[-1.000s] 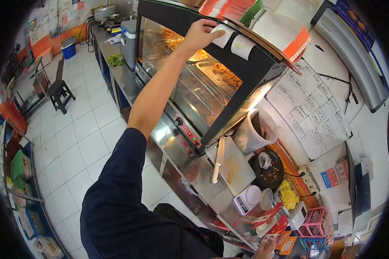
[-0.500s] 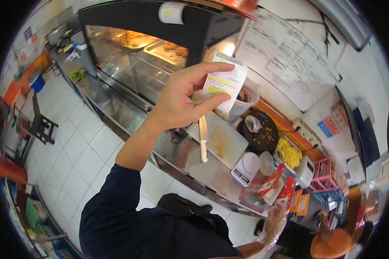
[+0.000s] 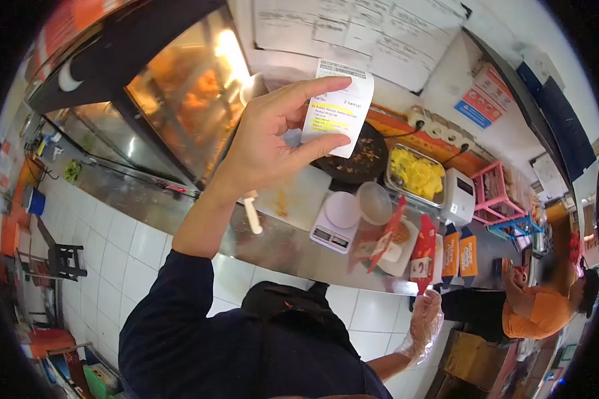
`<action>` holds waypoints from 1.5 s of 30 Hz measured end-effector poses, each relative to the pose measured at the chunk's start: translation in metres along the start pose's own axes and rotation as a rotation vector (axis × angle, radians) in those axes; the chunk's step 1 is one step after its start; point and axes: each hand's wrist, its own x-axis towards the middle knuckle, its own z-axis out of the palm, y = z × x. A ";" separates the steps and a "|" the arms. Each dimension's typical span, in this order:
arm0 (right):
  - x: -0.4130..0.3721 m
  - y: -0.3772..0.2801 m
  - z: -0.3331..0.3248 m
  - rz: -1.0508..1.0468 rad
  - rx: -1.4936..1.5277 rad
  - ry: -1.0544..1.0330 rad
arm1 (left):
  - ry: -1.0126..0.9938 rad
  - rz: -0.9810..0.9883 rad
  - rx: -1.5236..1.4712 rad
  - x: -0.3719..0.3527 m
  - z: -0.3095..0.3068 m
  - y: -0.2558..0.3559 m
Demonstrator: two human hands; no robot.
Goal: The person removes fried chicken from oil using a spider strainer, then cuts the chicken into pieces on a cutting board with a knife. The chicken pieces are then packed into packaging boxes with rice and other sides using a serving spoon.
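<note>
Between the thumb and fingers of my left hand (image 3: 266, 136), a printed paper receipt (image 3: 338, 110) with yellow highlighted lines is held up in front of me. My right hand (image 3: 424, 324) wears a clear plastic glove and is low at the counter's front edge. Its fingers are loosely bent, fingertips right at the lower end of a red printed food box (image 3: 423, 256). Beside that box, another red box (image 3: 387, 234) stands open with food inside. Below my left wrist, a knife's pale handle (image 3: 252, 214) shows; its blade is mostly hidden.
On the counter are a white kitchen scale (image 3: 337, 223), a clear plastic bowl (image 3: 375, 203), a dark pan (image 3: 356, 156), a tray of yellow food (image 3: 416, 174) and orange boxes (image 3: 459, 254). A lit glass food warmer (image 3: 183, 100) stands left. A person in orange (image 3: 536, 311) works at right.
My view has turned to the right, bringing the red boxes and the other person further into sight. My left hand still holds the receipt; my right hand stays near the red box.
</note>
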 end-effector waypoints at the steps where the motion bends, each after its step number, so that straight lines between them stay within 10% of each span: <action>1: 0.012 0.006 -0.006 -0.017 0.022 -0.003 | -0.002 -0.008 -0.015 0.006 0.014 -0.007; 7: 0.114 0.027 -0.039 -0.006 0.008 -0.108 | 0.003 -0.017 -0.088 0.040 0.097 -0.047; 9: 0.152 0.015 -0.019 0.111 0.481 -0.032 | 0.085 -0.095 -0.112 0.044 0.124 -0.060; 11: 0.201 -0.053 -0.029 -0.066 -0.101 -0.188 | 0.115 -0.142 -0.101 0.041 0.149 -0.076; 18: 0.435 0.019 0.141 -0.545 -0.489 -0.348 | 0.441 -0.324 -0.211 0.009 0.200 -0.134; 21: 0.408 -0.040 0.143 -0.535 -0.244 -0.686 | 0.602 -0.466 -0.126 -0.002 0.192 -0.138; 27: 0.402 -0.005 0.281 -1.089 -0.623 -0.584 | 0.594 -0.468 -0.137 -0.011 0.206 -0.145; 32: 0.403 -0.042 0.244 -0.736 -0.782 -0.979 | 0.548 -0.461 -0.171 -0.012 0.202 -0.146; 45: 0.429 0.011 0.293 -0.633 -0.453 -0.838 | 0.547 -0.499 -0.319 -0.016 0.187 -0.178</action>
